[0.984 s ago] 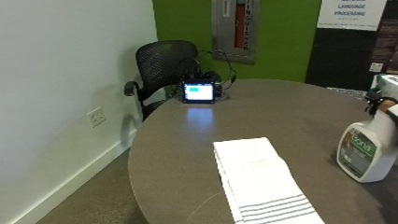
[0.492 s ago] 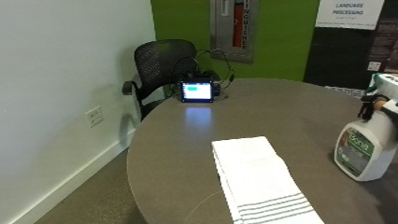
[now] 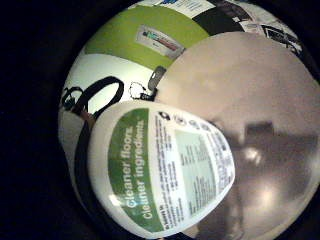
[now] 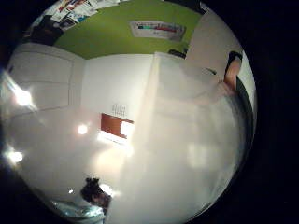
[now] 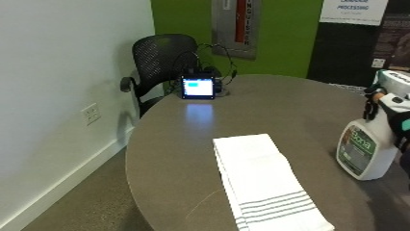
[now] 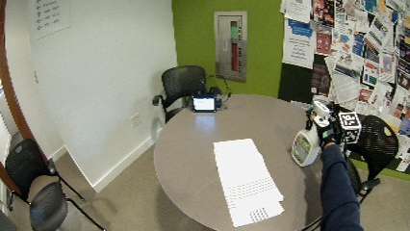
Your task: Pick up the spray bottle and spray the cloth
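Observation:
A white spray bottle (image 5: 365,151) with a green label stands on the round grey table (image 5: 288,106) near its right edge. My gloved right hand (image 5: 400,122) grips the bottle's neck just under the white spray head. A white cloth (image 5: 266,183) with grey stripes at its near end lies flat on the table, left of the bottle and apart from it. In the little finger side palm view the bottle's label (image 3: 160,175) is close to the palm. The wide outside view shows the hand (image 6: 328,134) on the bottle (image 6: 304,147) beside the cloth (image 6: 247,180).
A small lit screen (image 5: 197,87) with cables stands at the table's far edge. A black mesh chair (image 5: 163,57) sits behind it by the white wall. Another black chair (image 6: 378,139) stands behind my arm.
The outside picture has shifted a little as a whole. The bottle still stands at the same place with my hand on its neck. The cloth has not moved.

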`<state>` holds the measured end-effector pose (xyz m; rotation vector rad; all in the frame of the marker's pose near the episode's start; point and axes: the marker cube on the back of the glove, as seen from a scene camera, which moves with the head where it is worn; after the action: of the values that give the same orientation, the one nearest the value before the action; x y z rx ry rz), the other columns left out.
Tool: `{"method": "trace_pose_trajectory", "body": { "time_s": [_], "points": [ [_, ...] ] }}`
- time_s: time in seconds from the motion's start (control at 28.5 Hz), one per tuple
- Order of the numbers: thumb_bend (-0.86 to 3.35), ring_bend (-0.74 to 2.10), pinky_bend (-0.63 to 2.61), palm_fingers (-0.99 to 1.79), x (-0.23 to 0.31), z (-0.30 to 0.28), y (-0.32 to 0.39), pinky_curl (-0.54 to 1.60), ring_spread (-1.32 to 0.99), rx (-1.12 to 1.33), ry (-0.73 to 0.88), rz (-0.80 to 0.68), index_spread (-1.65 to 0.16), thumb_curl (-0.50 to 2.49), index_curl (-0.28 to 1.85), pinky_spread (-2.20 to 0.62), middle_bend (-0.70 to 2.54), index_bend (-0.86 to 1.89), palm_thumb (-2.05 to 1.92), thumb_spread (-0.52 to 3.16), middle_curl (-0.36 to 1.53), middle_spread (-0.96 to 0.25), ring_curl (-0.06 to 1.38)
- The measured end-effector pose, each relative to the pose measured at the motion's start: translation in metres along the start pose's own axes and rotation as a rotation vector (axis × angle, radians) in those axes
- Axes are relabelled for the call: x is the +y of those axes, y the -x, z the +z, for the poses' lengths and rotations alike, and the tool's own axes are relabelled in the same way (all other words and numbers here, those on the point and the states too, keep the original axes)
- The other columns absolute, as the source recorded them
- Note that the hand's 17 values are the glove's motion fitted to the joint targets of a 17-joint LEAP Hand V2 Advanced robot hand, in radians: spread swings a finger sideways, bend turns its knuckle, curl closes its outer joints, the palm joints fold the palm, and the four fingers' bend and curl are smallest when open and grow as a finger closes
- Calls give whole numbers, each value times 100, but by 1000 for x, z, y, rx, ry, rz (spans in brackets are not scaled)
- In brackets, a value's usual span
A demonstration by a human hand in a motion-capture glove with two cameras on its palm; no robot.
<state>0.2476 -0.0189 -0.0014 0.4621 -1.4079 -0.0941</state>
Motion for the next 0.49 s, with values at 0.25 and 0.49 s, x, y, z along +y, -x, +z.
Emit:
{"method": "trace_pose_trajectory", "body": {
  "time_s": [0.25, 0.49],
  "points": [
    [-3, 72, 45, 142, -3, 9, 12, 39, -23, 17, -87, -27, -28, 64, 48, -31, 67, 31, 98, 51, 54, -18, 47],
    [-3, 72, 45, 141, -2, 0, 14, 40, -23, 10, -102, -57, -28, 67, 52, -31, 69, 35, 98, 46, 55, -18, 47]
  ]
}}
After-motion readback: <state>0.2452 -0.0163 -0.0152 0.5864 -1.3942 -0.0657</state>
